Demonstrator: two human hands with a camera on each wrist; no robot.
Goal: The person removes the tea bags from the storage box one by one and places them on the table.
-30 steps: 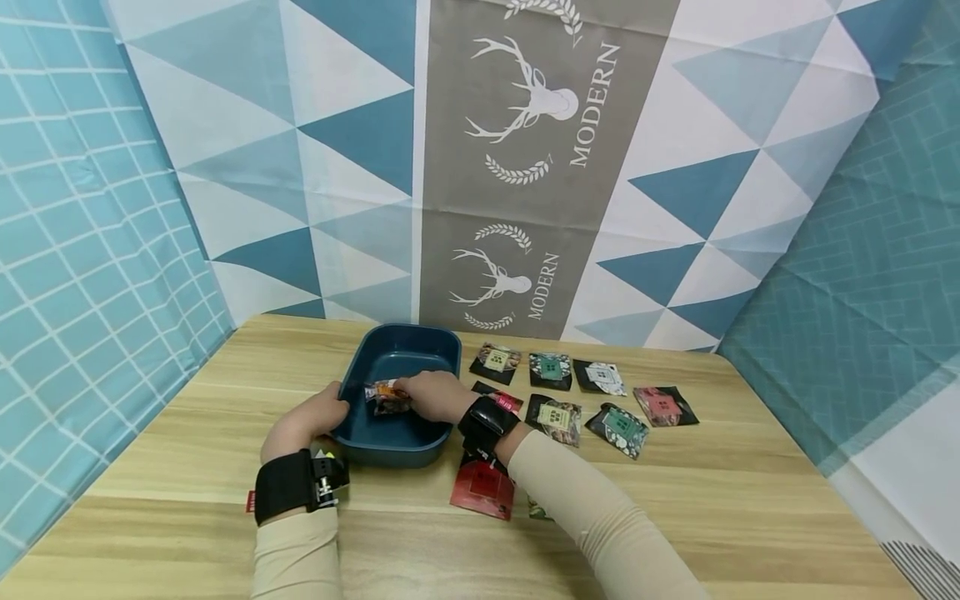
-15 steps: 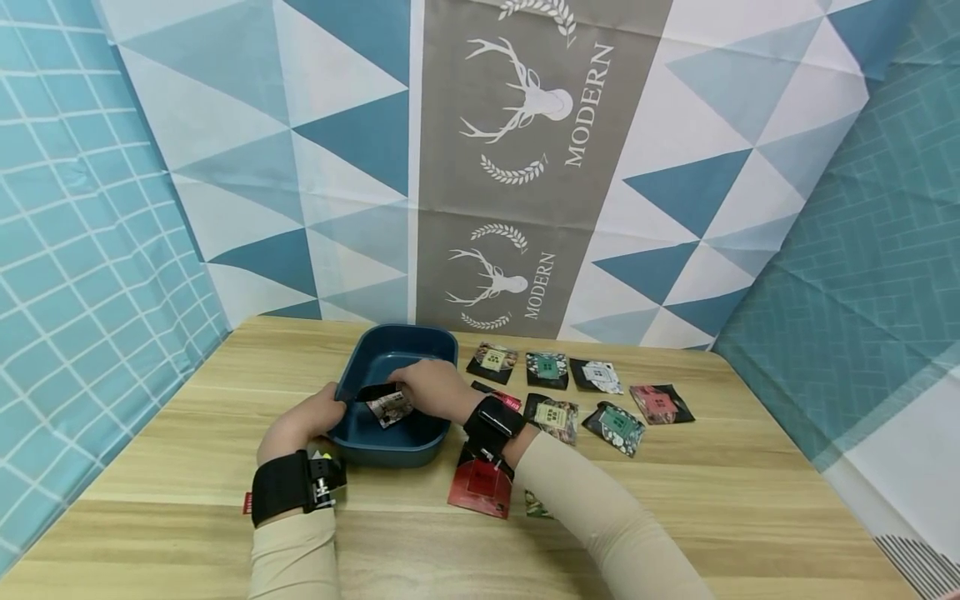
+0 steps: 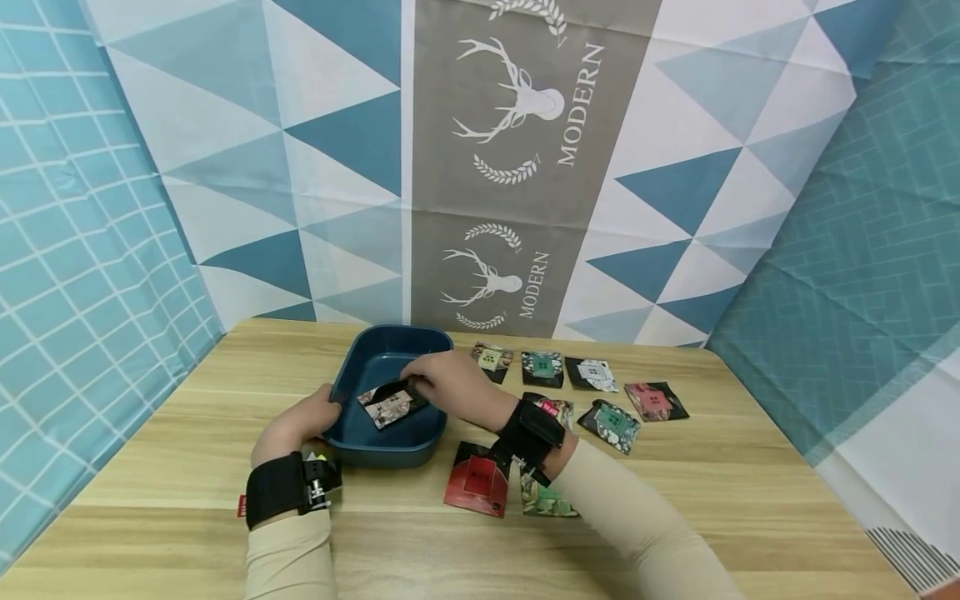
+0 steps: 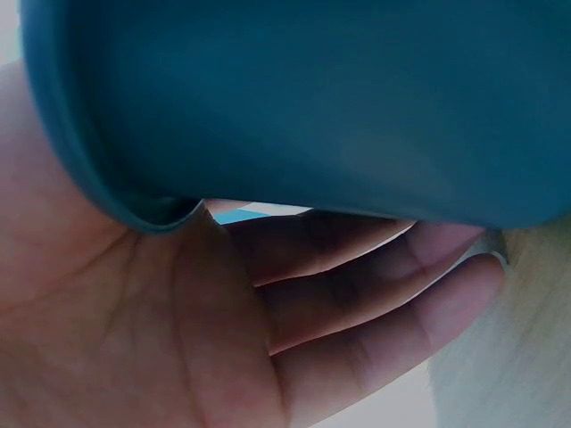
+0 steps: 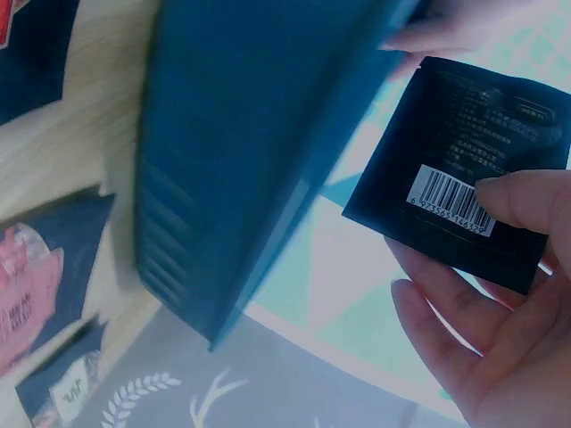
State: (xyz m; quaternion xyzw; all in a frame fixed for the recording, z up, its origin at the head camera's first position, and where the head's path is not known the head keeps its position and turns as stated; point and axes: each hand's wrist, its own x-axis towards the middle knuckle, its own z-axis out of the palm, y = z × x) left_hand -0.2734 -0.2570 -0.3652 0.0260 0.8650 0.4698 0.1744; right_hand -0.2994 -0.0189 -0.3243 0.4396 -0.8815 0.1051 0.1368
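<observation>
A dark blue plastic bin (image 3: 386, 457) stands on the wooden table. My left hand (image 3: 303, 421) grips its left side; in the left wrist view the rim lies in the crook of the thumb, with the fingers (image 4: 348, 330) along the outside. My right hand (image 3: 457, 387) is over the bin's right part. It pinches a flat sachet (image 5: 464, 143) between thumb and fingers, its black back with a barcode facing the right wrist camera. From the head view this sachet appears as a thin dark strip. Below it, a patterned sachet (image 3: 390, 407) lies inside the bin.
Several flat sachets lie on the table to the right, among them a green-labelled one (image 3: 542, 368), a white-labelled one (image 3: 592, 373) and a pink-labelled one (image 3: 655, 402). Nearer are a red sachet (image 3: 477, 479) and a green one (image 3: 547, 498). A patterned wall cloth (image 3: 480, 167) rises behind.
My right hand has moved right and slightly up with the dark sachet, exposing more of the patterned sachet in the bin. The left hand stays on the rim. The head view has shifted slightly.
</observation>
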